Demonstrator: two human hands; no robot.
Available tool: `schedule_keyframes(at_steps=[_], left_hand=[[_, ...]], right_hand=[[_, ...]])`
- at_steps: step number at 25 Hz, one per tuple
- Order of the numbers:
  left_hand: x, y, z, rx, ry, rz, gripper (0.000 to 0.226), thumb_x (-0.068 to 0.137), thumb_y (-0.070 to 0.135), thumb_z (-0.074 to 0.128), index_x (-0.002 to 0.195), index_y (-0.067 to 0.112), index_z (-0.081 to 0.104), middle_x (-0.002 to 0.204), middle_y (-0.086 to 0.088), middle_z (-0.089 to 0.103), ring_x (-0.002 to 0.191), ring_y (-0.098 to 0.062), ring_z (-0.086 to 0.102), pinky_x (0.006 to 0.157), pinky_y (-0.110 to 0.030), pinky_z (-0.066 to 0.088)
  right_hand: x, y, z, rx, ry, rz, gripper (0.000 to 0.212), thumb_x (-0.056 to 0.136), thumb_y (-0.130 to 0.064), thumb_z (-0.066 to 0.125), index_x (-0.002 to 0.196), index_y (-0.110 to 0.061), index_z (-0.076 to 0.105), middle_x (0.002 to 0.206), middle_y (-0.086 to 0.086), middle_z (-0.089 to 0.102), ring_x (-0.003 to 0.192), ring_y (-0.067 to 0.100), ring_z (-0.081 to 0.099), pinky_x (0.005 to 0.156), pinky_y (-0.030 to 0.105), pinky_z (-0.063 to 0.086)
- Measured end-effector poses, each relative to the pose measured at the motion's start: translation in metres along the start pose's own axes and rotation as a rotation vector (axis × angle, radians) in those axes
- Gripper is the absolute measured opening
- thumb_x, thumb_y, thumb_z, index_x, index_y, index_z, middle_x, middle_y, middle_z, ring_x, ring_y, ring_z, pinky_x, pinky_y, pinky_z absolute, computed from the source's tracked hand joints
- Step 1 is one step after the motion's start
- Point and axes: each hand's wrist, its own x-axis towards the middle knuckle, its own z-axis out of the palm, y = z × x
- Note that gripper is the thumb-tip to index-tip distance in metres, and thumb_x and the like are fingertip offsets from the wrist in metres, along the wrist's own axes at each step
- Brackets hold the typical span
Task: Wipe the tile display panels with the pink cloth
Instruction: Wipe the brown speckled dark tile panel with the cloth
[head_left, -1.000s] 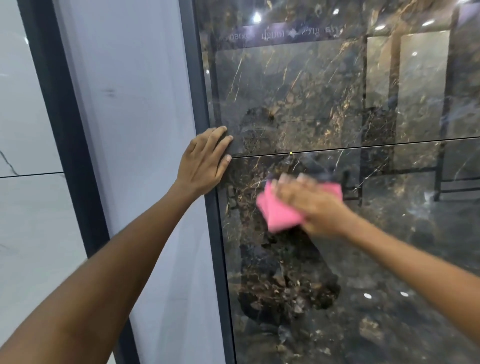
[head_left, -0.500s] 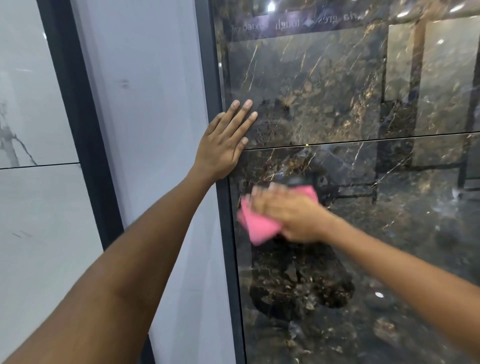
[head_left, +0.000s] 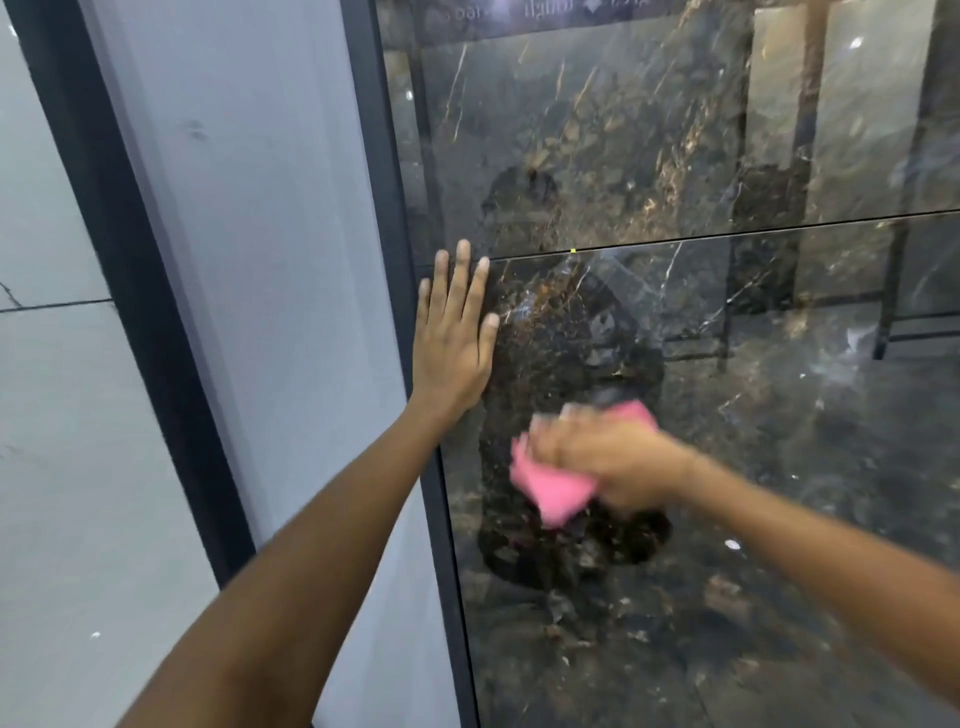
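Tile display panels fill the view. At far left stands a pale white panel (head_left: 47, 441), then a black frame bar (head_left: 130, 291), then a light grey panel (head_left: 270, 260). Next comes a dark frame strip (head_left: 384, 171) edging the glossy dark marble panel (head_left: 779, 519). The left hand (head_left: 453, 338) lies flat, fingers straight, against this panel's left edge. Lower right of it, the blurred right hand (head_left: 608, 460) grips the pink cloth (head_left: 558, 486) against the marble.
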Motion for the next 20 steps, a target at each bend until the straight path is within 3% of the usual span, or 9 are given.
schedule_keyframes(at_steps=[3,5,6,8,10,12,15,18,20], left_hand=[[-0.034,0.003,0.020,0.122,-0.010,0.008,0.055,0.103,0.030,0.026,0.154,0.010,0.016,0.161,-0.014,0.017,0.149,-0.031,0.009,0.121,-0.043,0.002],[-0.037,0.005,0.024,0.140,0.014,-0.008,0.055,0.103,0.028,0.028,0.154,0.011,0.016,0.160,-0.015,0.020,0.148,-0.031,0.011,0.121,-0.044,0.004],[-0.036,0.005,0.025,0.148,0.026,-0.007,0.055,0.102,0.028,0.030,0.153,0.010,0.017,0.159,-0.015,0.021,0.147,-0.032,0.013,0.121,-0.044,0.005],[-0.037,0.003,0.028,0.149,0.036,0.007,0.055,0.102,0.026,0.032,0.152,0.009,0.020,0.158,-0.016,0.024,0.147,-0.033,0.015,0.120,-0.046,0.008],[-0.039,0.002,0.028,0.144,0.043,0.017,0.054,0.102,0.025,0.033,0.152,0.008,0.023,0.158,-0.018,0.025,0.146,-0.034,0.017,0.120,-0.047,0.010],[-0.039,0.002,0.028,0.135,0.043,0.002,0.053,0.102,0.024,0.034,0.151,0.006,0.026,0.157,-0.018,0.026,0.146,-0.035,0.018,0.120,-0.047,0.011],[-0.039,0.005,0.027,0.136,0.043,-0.002,0.053,0.101,0.023,0.035,0.150,0.005,0.030,0.156,-0.020,0.029,0.145,-0.036,0.022,0.119,-0.048,0.013],[-0.046,0.007,0.031,0.119,0.044,-0.030,0.052,0.101,0.022,0.035,0.150,0.005,0.030,0.156,-0.019,0.030,0.145,-0.036,0.023,0.119,-0.048,0.014],[-0.060,0.010,0.036,0.085,0.042,-0.059,0.052,0.101,0.022,0.034,0.150,0.005,0.030,0.156,-0.019,0.029,0.145,-0.035,0.021,0.119,-0.047,0.012]], right_hand=[[-0.005,0.082,-0.064,-0.049,0.493,0.502,0.081,0.069,-0.009,0.057,0.147,-0.014,0.037,0.152,0.009,0.037,0.143,0.029,0.030,0.115,0.046,0.022],[-0.008,0.079,-0.048,-0.101,0.621,0.677,0.079,0.069,-0.015,0.054,0.147,-0.011,0.038,0.154,0.010,0.034,0.143,0.031,0.028,0.114,0.042,0.018],[-0.013,0.056,-0.021,-0.127,0.567,0.665,0.081,0.069,-0.018,0.053,0.148,-0.011,0.036,0.154,0.012,0.033,0.140,0.033,0.030,0.113,0.043,0.021],[-0.036,-0.011,0.056,-0.153,0.265,0.389,0.093,0.064,-0.019,0.061,0.150,-0.013,0.027,0.155,0.011,0.027,0.136,0.034,0.035,0.112,0.049,0.030],[-0.073,-0.075,0.121,-0.206,-0.077,-0.045,0.108,0.057,-0.018,0.076,0.151,-0.016,0.022,0.157,-0.003,0.020,0.141,0.024,0.032,0.118,0.043,0.020],[-0.090,-0.094,0.133,-0.161,-0.173,-0.218,0.108,0.053,-0.021,0.086,0.146,-0.019,0.031,0.153,-0.008,0.027,0.139,0.017,0.035,0.118,0.036,0.017],[-0.058,-0.050,0.070,0.008,0.119,0.098,0.097,0.057,-0.003,0.082,0.143,-0.020,0.040,0.146,-0.001,0.045,0.134,0.019,0.044,0.112,0.038,0.029],[-0.022,0.011,0.010,-0.006,0.509,0.528,0.079,0.069,-0.003,0.064,0.145,-0.010,0.041,0.152,0.006,0.038,0.143,0.026,0.027,0.116,0.040,0.016],[-0.017,-0.003,0.030,-0.077,0.537,0.661,0.076,0.072,-0.011,0.056,0.145,-0.007,0.040,0.152,0.009,0.037,0.143,0.029,0.025,0.116,0.040,0.012]])
